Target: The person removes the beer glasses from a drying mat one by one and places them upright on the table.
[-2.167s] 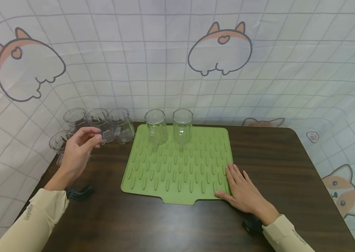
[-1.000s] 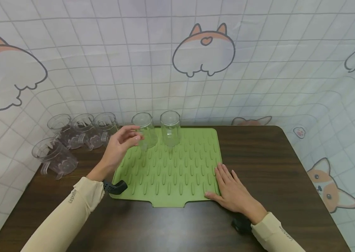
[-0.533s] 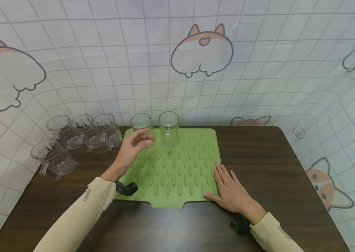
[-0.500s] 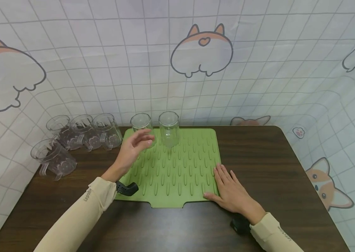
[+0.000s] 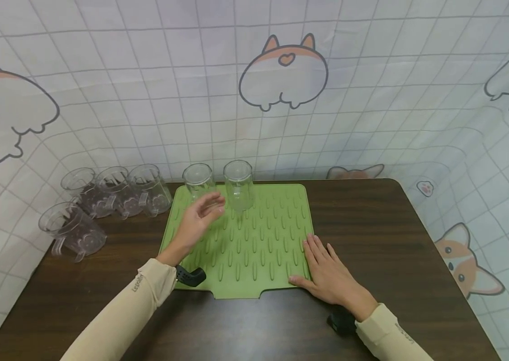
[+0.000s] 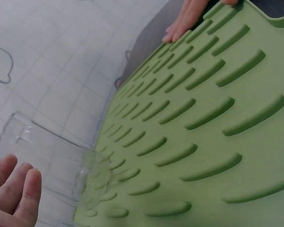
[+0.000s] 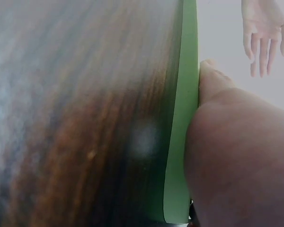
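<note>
A green ridged silicone mat [image 5: 254,255] lies on the dark wood table. My left hand [image 5: 196,220] hovers over its left half, fingers loosely bent and holding nothing. It overlaps the lower part of one clear glass mug [image 5: 197,175] standing at the mat's back left; a second mug [image 5: 238,186] stands beside that one. In the left wrist view the left hand's fingertips [image 6: 32,182] show in front of a clear mug [image 6: 57,144]. Flat and spread, my right hand [image 5: 331,276] rests on the mat's right edge. The right wrist view shows its thumb [image 7: 213,80] along that edge [image 7: 180,132].
Several more clear mugs with handles stand at the table's left, including a front one [image 5: 75,235] and a back one [image 5: 152,193]. A white grid-patterned cloth [image 5: 146,100] with cartoon corgis hangs behind and on both sides. Dark table [image 5: 362,215] extends right of the mat.
My left hand has moved right from the mugs at the table's left to over the mat, lately drawing slightly nearer to me. The head view has turned left-to-right a little. My right hand stays put.
</note>
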The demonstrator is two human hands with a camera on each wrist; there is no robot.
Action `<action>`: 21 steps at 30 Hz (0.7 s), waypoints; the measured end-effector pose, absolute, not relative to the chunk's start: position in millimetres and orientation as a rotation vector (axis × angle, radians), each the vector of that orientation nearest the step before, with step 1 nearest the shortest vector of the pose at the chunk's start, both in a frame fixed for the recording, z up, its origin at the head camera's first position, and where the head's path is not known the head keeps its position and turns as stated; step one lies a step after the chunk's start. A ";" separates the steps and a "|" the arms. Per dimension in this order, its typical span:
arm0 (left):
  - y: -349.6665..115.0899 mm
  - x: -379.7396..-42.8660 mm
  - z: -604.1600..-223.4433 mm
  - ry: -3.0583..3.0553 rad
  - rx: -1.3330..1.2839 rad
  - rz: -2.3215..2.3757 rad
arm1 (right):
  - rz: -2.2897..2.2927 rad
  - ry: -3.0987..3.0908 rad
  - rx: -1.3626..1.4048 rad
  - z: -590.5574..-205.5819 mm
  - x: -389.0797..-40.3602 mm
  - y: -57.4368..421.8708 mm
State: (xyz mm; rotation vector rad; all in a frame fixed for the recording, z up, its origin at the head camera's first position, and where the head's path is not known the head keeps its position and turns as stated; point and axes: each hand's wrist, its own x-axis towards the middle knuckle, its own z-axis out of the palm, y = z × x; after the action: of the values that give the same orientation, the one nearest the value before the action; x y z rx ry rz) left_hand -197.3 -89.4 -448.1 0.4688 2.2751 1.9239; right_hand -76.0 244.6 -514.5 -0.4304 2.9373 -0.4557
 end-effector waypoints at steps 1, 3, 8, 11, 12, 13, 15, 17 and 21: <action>-88.2 -197.3 -448.5 2.270 0.463 1.918 | -0.459 2.940 -0.433 -514.8 -76.0 244.9; -86.1 -197.4 -449.6 2.266 0.459 1.899 | -0.455 2.940 -0.432 -514.8 -76.2 245.0; -81.2 -198.0 -452.5 2.284 0.447 1.861 | -0.443 2.944 -0.439 -515.7 -77.1 245.6; -79.0 -198.6 -454.9 2.294 0.443 1.844 | -0.446 2.943 -0.439 -516.5 -77.5 245.7; -78.5 -198.7 -455.6 2.295 0.442 1.839 | -0.450 2.943 -0.439 -516.4 -77.5 245.6; -77.9 -198.8 -456.4 2.293 0.441 1.837 | -0.456 2.942 -0.438 -516.3 -77.5 245.6; -77.1 -199.1 -458.0 2.295 0.445 1.829 | -0.461 2.940 -0.436 -516.4 -77.5 245.5; -76.1 -199.2 -459.4 2.294 0.443 1.826 | -0.461 2.940 -0.437 -516.8 -77.4 245.5; -73.9 -199.5 -461.0 2.283 0.443 1.830 | -0.463 2.940 -0.436 -517.6 -77.2 245.8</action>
State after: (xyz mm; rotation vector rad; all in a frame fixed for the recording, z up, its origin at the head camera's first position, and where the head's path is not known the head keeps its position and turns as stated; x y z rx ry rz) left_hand -199.5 -73.9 -461.0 0.4430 2.2832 1.8300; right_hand -77.2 245.8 -517.6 -0.4362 2.9396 -0.4632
